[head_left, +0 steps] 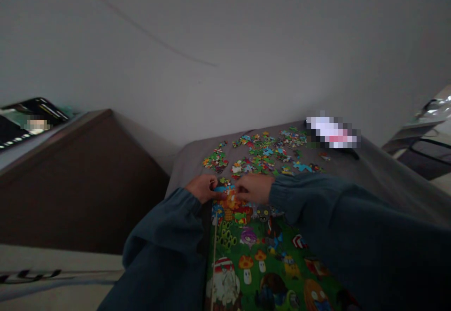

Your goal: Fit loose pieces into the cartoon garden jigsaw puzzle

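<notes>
A colourful jigsaw puzzle (243,250) with cartoon plants and mushrooms on a green ground stretches toward me from the middle of the surface. At its far left corner my left hand (205,189) is closed, thumb and fingers pinched at the edge of the blue and orange part. Just to the right, my right hand (254,188) bends its fingers down onto the same orange part, fingertips together. Whatever small piece either hand may pinch is too hidden to make out. Several loose puzzle pieces (261,156) lie scattered just beyond both hands.
A grey cloth (190,153) covers the surface under the puzzle, against a pale wall (225,43). A lit phone (331,132) lies at the back right. On the left stands a dark brown cabinet (81,184) with a dark object (42,109) on top.
</notes>
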{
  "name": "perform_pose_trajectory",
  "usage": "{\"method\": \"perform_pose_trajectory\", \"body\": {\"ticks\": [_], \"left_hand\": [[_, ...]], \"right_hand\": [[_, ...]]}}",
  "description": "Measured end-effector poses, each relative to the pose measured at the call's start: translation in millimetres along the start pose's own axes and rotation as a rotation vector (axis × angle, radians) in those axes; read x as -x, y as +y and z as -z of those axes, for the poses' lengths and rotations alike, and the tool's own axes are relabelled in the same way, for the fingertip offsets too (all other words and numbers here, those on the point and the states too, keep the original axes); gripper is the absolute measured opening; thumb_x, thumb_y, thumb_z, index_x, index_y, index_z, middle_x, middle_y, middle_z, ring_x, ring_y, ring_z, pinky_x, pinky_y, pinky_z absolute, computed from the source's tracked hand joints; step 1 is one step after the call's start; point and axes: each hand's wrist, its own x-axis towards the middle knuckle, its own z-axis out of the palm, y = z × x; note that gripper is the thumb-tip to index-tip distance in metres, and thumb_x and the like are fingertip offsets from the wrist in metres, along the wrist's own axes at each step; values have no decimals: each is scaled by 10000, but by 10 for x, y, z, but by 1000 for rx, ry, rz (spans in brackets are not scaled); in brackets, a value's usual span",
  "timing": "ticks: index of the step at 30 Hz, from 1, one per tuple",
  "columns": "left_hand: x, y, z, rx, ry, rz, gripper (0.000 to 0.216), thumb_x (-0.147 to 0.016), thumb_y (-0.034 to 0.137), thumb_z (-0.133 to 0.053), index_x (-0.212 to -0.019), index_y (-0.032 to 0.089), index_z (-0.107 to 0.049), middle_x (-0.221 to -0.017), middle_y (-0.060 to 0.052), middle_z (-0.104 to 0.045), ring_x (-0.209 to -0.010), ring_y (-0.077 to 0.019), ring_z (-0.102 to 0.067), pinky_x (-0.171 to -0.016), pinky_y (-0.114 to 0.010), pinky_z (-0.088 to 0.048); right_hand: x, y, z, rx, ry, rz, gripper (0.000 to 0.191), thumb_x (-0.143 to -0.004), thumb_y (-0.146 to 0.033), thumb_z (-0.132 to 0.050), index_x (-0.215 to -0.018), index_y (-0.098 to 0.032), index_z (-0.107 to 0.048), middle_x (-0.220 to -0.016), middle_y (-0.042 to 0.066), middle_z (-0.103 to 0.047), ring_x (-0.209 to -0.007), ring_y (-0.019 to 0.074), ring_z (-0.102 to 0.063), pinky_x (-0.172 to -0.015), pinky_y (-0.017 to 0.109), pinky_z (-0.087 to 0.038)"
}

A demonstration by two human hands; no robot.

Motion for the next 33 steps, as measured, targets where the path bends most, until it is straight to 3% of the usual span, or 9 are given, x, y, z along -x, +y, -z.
{"method": "perform_pose_trajectory", "body": {"ticks": [8,17,20,26,29,33], "left_hand": [[-10,16,12,39,-49,-59,468,-624,489,-798,-630,227,-411,-531,95,-362,-564,-115,-312,-537,-275,-219],[-17,-2,12,20,-34,-73,527,-609,604,-795,-639,226,-430,-531,90,-384,-556,-115,-324,-539,-271,-222],[-12,13,26,12,-42,-93,544,-616,636,-776,-632,224,-420,-529,88,-374,-557,-115,-317,-536,-268,-217],[6,47,56,1,-41,-124,506,-659,608,-725,-649,231,-388,-554,85,-355,-567,-116,-300,-537,-268,-216],[6,61,61,-2,-24,-132,495,-643,586,-717,-684,241,-366,-581,86,-354,-588,-123,-306,-550,-267,-229],[6,92,76,-22,-10,-147,469,-687,620,-647,-695,243,-369,-590,76,-369,-602,-134,-337,-563,-269,-240]], "right_hand": [[-107,10,-82,31,58,-20,272,-929,-439,-629,-968,-196,-744,-959,77,-768,-903,208,-704,-628,255,-374],[-191,-26,-10,85,18,-100,381,-886,-560,-648,-916,-190,-731,-924,107,-748,-885,241,-701,-606,272,-393],[-219,-38,19,92,-11,-125,403,-837,-580,-707,-796,-179,-695,-836,104,-726,-859,243,-701,-616,273,-422],[-266,-20,11,-13,146,-81,490,-734,-467,-840,-515,-212,-483,-546,12,-542,-725,199,-664,-600,261,-422],[-284,-14,45,2,72,-68,534,-705,-432,-857,-461,-221,-432,-475,-13,-450,-678,193,-638,-575,261,-416],[-269,-7,76,58,59,-47,507,-779,-478,-791,-487,-219,-468,-481,-14,-455,-704,189,-644,-594,249,-425]]}}
